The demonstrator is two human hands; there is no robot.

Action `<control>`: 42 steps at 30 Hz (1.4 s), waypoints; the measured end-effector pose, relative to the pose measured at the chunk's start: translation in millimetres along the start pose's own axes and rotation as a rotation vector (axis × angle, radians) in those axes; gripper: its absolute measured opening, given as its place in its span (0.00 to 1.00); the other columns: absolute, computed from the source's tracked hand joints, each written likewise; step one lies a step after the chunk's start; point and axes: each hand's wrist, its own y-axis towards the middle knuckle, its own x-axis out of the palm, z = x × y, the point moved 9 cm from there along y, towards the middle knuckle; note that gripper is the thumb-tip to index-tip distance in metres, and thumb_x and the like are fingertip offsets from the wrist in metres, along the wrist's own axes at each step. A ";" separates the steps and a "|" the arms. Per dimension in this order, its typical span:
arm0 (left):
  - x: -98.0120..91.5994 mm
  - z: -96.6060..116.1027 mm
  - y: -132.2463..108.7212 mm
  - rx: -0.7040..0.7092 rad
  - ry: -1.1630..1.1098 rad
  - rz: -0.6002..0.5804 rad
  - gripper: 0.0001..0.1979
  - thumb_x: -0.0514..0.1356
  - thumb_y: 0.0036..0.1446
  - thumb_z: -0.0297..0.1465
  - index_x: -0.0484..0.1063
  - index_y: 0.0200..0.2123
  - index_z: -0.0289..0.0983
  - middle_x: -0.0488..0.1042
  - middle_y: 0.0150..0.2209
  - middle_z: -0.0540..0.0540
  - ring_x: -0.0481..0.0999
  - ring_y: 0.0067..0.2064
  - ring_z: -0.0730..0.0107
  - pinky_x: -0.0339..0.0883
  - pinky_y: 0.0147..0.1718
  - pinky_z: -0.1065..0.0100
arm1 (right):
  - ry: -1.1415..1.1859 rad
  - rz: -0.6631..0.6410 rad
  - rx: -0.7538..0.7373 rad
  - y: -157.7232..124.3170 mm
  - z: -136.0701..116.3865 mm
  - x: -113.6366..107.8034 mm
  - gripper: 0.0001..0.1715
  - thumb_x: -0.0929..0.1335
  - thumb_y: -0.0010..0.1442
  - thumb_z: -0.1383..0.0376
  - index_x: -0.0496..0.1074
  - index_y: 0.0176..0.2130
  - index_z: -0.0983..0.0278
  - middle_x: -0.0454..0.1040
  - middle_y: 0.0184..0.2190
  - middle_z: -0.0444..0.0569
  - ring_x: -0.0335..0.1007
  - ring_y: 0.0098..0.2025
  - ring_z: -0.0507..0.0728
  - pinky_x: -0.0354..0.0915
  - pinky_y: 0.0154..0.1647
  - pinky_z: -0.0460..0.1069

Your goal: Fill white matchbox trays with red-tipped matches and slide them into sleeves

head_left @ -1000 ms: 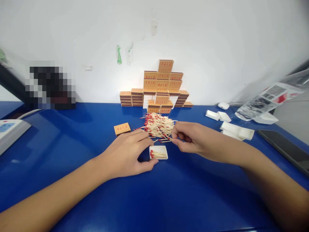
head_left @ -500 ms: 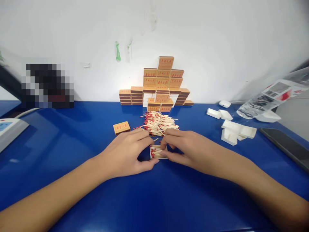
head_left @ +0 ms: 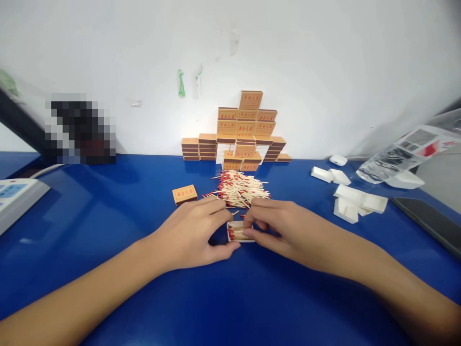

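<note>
Wall (head_left: 324, 67): pale grey-white, marked with scraps of tape (head_left: 181, 84), some of them green.
Tabletop (head_left: 137, 307): glossy blue, bounded at the back by the wall, with soft reflections shown in it.
Left side: a white power strip (head_left: 25, 199) was placed near the edge; behind it, a dark object (head_left: 84, 132) was obscured by pixelation.
Right side: a clear plastic bottle (head_left: 374, 168) was tilted near white trays (head_left: 376, 202), a small white case (head_left: 338, 160) and a black phone (head_left: 428, 226).
Matchbox tray (head_left: 236, 224): white, shallow, set flat between the hands, partly filled with pale matches (head_left: 236, 233), their red heads at its left end.
Left hand (head_left: 196, 230): the tray's left end was held, thumb at the near edge, fingertips at the far corner, a wide gap left between.
Right hand (head_left: 279, 226): thumb and forefinger were nearly closed over the tray's right end; whether a match was pinched could not be told.
Match pile (head_left: 241, 190): heaped just beyond the tray.
Matchbox tower (head_left: 246, 129): orange, brown-sided boxes were stacked before the wall, topped by one.
Lone matchbox (head_left: 185, 194): red characters, 安全火柴, could be read on its orange face.
Bottle label (head_left: 419, 139): a barcode and red patch were shown; smaller print could not be read.
</note>
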 end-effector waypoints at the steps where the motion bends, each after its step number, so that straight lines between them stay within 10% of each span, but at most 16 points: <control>1: 0.4 -0.4 0.1 -0.003 0.000 -0.004 0.13 0.64 0.64 0.41 0.76 0.38 0.36 0.76 0.35 0.47 0.78 0.40 0.62 0.71 0.37 0.61 | 0.015 -0.003 -0.005 0.6 -1.2 1.0 0.10 0.68 0.74 0.61 0.73 0.38 0.61 0.77 0.39 0.46 0.71 0.36 0.54 0.62 0.37 0.50; 20: -0.9 2.6 -0.7 0.012 0.005 -0.010 0.13 0.65 0.64 0.41 0.76 0.40 0.36 0.77 0.36 0.47 0.78 0.40 0.61 0.71 0.38 0.59 | -0.042 0.086 -0.046 1.5 -3.0 -5.0 0.06 0.69 0.71 0.66 0.72 0.38 0.62 0.76 0.36 0.46 0.69 0.33 0.53 0.59 0.35 0.49; 32: -0.3 4.5 -2.1 0.011 -0.013 -0.027 0.13 0.66 0.61 0.42 0.76 0.38 0.37 0.76 0.35 0.49 0.78 0.39 0.62 0.69 0.38 0.60 | -0.039 -0.017 0.098 8.3 39.7 -6.5 0.12 0.67 0.74 0.62 0.68 0.36 0.62 0.74 0.34 0.46 0.65 0.34 0.55 0.58 0.35 0.50; 42: -4.2 0.5 0.4 -0.011 -0.007 0.014 0.13 0.66 0.61 0.41 0.76 0.37 0.36 0.76 0.35 0.48 0.78 0.40 0.61 0.68 0.38 0.61 | 0.035 -0.022 0.016 -0.4 4.4 -3.4 0.10 0.66 0.75 0.61 0.71 0.39 0.61 0.75 0.37 0.45 0.68 0.36 0.54 0.59 0.36 0.49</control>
